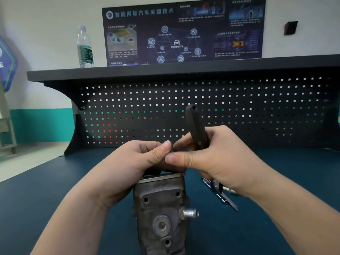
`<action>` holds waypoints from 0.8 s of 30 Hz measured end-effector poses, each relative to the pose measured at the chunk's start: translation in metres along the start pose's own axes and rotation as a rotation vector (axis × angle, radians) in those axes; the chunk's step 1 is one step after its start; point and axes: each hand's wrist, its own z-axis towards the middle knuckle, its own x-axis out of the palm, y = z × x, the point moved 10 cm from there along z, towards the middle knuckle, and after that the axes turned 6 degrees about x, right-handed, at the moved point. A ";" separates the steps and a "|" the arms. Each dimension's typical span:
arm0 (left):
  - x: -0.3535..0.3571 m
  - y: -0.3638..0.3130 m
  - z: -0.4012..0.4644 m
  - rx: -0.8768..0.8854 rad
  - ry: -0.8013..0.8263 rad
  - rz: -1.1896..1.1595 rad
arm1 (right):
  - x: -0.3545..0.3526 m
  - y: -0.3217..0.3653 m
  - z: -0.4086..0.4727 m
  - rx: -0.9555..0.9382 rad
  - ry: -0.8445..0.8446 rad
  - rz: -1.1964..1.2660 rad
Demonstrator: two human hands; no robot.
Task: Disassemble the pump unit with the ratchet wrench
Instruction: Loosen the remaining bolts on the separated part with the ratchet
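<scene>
- Pump unit (161,208) is standing nearest the viewer on the blue counter (46,199), its bolt holes and a silver fitting facing the camera, probably set so that its far end sits under the hands.
- Just right of it, loose metal tools (223,196) are lying on the counter, likely kept within reach.
- Above the pump's far end, the left hand (136,162) is curling its fingers and thumb around something small where the two hands meet; what it is cannot be made out.
- Touching it, the right hand (211,157) is gripping the ratchet wrench (196,127), whose dark handle is pointing up and away, seemingly while its head is being adjusted.
- Farther off, a pegboard (239,111) is backing the counter, and a water bottle (84,46) is standing on the shelf (165,69) above.
</scene>
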 end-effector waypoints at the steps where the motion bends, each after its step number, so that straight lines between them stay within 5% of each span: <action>1: 0.000 0.000 0.000 0.000 0.005 -0.006 | 0.001 0.001 -0.001 -0.006 -0.010 -0.016; 5: -0.002 -0.001 0.001 0.028 -0.011 0.041 | -0.002 -0.003 0.002 0.033 0.011 0.026; 8: -0.001 -0.005 0.002 0.102 0.017 0.139 | -0.040 -0.040 0.012 0.268 -0.015 0.042; 13: 0.006 -0.013 0.001 0.284 0.097 0.319 | -0.136 -0.142 -0.003 0.781 -0.169 -0.662; 19: 0.020 0.011 0.000 0.063 0.348 0.293 | -0.151 -0.208 -0.021 1.042 -0.044 -0.994; 24: 0.002 0.018 0.001 -0.009 0.132 0.363 | -0.152 -0.230 -0.027 1.073 -0.113 -0.989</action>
